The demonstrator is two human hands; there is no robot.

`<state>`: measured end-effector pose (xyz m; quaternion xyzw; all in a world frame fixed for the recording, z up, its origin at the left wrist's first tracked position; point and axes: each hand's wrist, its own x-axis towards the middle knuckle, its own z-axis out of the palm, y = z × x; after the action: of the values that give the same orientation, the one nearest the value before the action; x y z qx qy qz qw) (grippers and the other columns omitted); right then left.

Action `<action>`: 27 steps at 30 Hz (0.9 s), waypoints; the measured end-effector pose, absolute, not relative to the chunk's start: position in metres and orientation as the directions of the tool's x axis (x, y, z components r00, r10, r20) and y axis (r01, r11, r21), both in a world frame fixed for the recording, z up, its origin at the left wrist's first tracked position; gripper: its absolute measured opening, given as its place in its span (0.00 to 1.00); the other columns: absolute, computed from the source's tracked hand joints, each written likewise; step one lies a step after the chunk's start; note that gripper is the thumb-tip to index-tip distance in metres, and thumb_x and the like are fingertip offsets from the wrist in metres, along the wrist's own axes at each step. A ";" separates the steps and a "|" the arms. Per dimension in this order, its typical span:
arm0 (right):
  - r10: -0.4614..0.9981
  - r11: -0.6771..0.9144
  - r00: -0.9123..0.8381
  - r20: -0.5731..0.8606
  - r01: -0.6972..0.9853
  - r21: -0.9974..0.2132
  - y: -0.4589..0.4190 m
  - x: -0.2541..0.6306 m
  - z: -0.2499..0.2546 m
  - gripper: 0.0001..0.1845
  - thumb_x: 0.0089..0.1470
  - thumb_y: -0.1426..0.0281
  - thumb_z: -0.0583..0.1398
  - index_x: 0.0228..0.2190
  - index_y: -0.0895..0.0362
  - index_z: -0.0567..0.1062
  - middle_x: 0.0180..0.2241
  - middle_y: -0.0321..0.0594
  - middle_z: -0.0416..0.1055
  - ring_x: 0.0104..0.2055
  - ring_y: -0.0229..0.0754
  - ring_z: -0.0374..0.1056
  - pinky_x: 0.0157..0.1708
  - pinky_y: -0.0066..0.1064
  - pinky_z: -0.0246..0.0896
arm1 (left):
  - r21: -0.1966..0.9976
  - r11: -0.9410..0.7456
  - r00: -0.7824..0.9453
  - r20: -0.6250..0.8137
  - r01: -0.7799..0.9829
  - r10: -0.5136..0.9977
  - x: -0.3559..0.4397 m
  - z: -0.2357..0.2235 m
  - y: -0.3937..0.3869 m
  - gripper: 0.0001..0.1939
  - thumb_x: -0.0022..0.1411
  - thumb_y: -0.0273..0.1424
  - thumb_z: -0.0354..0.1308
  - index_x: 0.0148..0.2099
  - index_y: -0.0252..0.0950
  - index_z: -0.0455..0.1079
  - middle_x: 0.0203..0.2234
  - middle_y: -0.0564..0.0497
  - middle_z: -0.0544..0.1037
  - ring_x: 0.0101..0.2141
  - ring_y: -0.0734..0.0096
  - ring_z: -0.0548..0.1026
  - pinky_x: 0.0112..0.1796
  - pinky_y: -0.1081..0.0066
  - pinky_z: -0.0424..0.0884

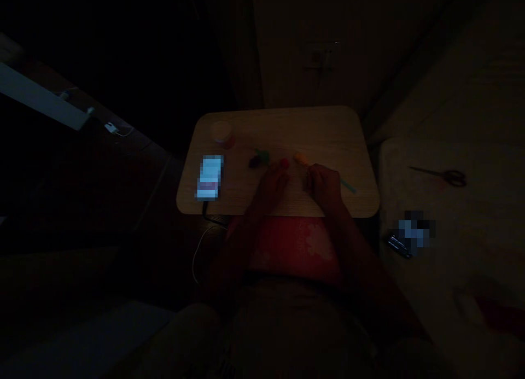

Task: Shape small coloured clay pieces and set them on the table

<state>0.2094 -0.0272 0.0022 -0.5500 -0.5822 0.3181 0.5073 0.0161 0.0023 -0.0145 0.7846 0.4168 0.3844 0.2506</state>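
Note:
The scene is very dark. My left hand lies low over the wooden table, fingers stretched forward, with a small red lump at its fingertips. My right hand is closed, fingers curled together; what they hold is hidden. Just beyond its fingers is a small orange piece. From the hand's right side a thin teal stick shows; whether it is gripped or lies beneath, I cannot tell. Left of the red lump, a green piece touches a dark purple lump.
A lidded round tub stands at the table's back left, with a lit phone and its cable in front. To the right, scissors and a dark object lie on a pale surface. A red patterned cloth is below the table edge.

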 end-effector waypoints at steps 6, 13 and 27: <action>0.967 0.164 0.162 0.195 0.183 -0.969 -0.022 0.207 -0.006 0.11 0.58 0.58 0.66 0.35 0.52 0.80 0.26 0.35 0.78 0.23 0.40 0.72 0.24 0.32 0.67 | 0.753 -0.508 0.366 0.373 0.417 0.853 0.016 -0.010 0.003 0.19 0.76 0.47 0.52 0.42 0.39 0.74 0.43 0.43 0.80 0.46 0.58 0.78 0.52 0.59 0.75; 0.968 0.176 0.136 0.210 0.224 -0.959 -0.023 0.207 -0.006 0.08 0.56 0.63 0.66 0.32 0.53 0.84 0.26 0.39 0.81 0.27 0.45 0.77 0.30 0.36 0.74 | 0.768 -0.509 0.330 0.400 0.388 0.855 0.017 -0.014 0.003 0.17 0.76 0.45 0.53 0.44 0.39 0.75 0.44 0.40 0.81 0.47 0.55 0.80 0.53 0.55 0.75; 0.968 0.182 0.118 0.220 0.271 -0.945 -0.023 0.208 -0.005 0.06 0.47 0.65 0.70 0.26 0.55 0.82 0.24 0.38 0.80 0.25 0.43 0.75 0.26 0.31 0.68 | 0.724 -0.525 0.372 0.383 0.448 0.846 0.015 -0.012 0.001 0.14 0.74 0.43 0.58 0.45 0.38 0.76 0.47 0.41 0.80 0.53 0.55 0.77 0.55 0.56 0.75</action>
<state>0.2077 -0.0225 -0.0053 -0.5424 -0.5712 0.3391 0.5144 0.0146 0.0006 -0.0124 0.7860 0.4115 0.3802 0.2613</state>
